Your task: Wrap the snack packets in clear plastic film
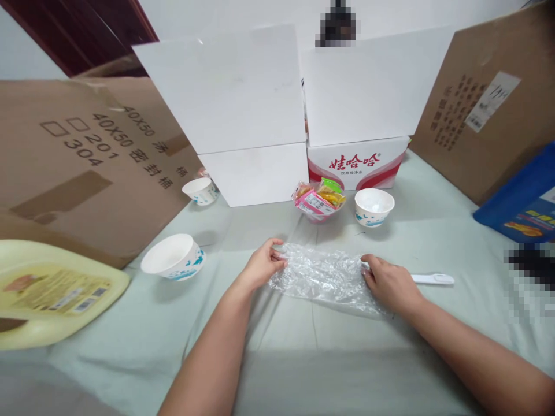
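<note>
A crinkled sheet of clear plastic wrap (pixel 323 276) lies stretched on the pale green table cover between my hands. My left hand (pixel 261 264) pinches its left edge, fingers closed on the film. My right hand (pixel 390 283) grips its right edge, fingers curled onto it. Behind the film stands a bowl of snack packets (pixel 318 202), pink and yellow, and beside it an empty white paper bowl (pixel 373 207). A white plastic utensil (pixel 433 279) lies just right of my right hand.
Another white paper bowl (pixel 173 257) sits tilted at the left, a third (pixel 200 190) farther back. A yellow jug (pixel 47 289) lies at the far left. Cardboard boxes (pixel 87 162) and white cartons (pixel 255 167) wall the back; a blue package (pixel 524 202) is at the right.
</note>
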Demonstrator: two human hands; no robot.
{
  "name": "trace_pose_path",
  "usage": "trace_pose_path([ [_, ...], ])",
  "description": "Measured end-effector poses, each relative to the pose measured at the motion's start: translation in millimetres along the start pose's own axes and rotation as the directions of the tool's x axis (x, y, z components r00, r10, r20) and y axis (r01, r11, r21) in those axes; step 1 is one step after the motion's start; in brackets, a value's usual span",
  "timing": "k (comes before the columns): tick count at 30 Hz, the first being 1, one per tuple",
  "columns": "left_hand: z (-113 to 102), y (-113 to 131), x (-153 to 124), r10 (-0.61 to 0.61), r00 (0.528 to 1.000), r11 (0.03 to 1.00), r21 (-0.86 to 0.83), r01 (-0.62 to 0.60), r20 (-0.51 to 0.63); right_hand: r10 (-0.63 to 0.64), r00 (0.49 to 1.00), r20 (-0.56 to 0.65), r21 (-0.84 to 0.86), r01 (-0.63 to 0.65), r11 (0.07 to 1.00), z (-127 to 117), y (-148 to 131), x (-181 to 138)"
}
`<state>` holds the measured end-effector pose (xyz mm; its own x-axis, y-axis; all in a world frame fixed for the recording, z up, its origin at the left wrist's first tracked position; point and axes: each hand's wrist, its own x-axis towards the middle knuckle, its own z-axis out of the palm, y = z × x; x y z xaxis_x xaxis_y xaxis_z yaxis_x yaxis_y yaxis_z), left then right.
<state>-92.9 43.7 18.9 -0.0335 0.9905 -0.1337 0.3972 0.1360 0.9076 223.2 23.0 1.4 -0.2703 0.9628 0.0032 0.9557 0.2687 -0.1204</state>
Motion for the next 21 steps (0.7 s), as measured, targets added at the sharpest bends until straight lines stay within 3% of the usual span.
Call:
trace_pose_path([
  [6,2.7,-5.2,2.7,0.022,0.999,0.991,0.133,-0.018,-0.028,0.011,1.000,-0.018,-0.005,-0.011,1.000,0.1,-1.0,-1.2],
  [12,9.4,-6.3,9.0,0.096,0.974,0.995,0.015,-0.095,-0.206,0.017,0.999,-0.036,-0.029,-0.018,0.999,1.5,0.4,-0.7],
  [14,12.1,-8.8,11.3,0.102,0.970,0.995,0.001,-0.104,-0.219,0.007,0.999,-0.034,-0.035,-0.008,0.999,0.9,0.6,-0.5],
  [21,22.5,-10.5,10.9,0.031,0.977,0.970,0.241,0.021,-0.209,0.020,1.000,-0.024,-0.060,-0.021,0.998,0.8,0.4,-1.1],
])
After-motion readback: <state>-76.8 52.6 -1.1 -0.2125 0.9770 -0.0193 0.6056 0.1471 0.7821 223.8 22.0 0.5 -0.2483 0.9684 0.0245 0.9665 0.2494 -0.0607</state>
